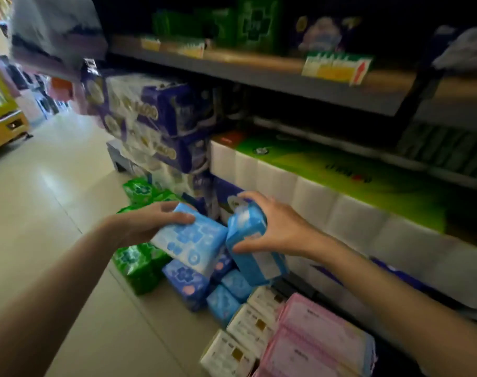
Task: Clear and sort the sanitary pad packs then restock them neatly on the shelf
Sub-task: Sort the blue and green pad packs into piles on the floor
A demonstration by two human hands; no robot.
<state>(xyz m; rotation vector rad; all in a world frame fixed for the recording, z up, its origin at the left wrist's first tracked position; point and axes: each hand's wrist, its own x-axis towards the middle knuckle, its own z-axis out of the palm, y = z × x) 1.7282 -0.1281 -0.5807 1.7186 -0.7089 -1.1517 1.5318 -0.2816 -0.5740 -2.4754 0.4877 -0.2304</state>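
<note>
Our left hand [153, 220] grips a blue pack [189, 239], center frame. Our right hand [270, 227] grips another pack [252, 248] touching it.

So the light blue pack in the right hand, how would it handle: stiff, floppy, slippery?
The light blue pack probably gives a little: the right hand spans it alone, and its wrapper looks soft. It seems light for its size, held clear of the floor pile. The glossy film could be slippery, though the frame is too blurred to be sure.
</note>
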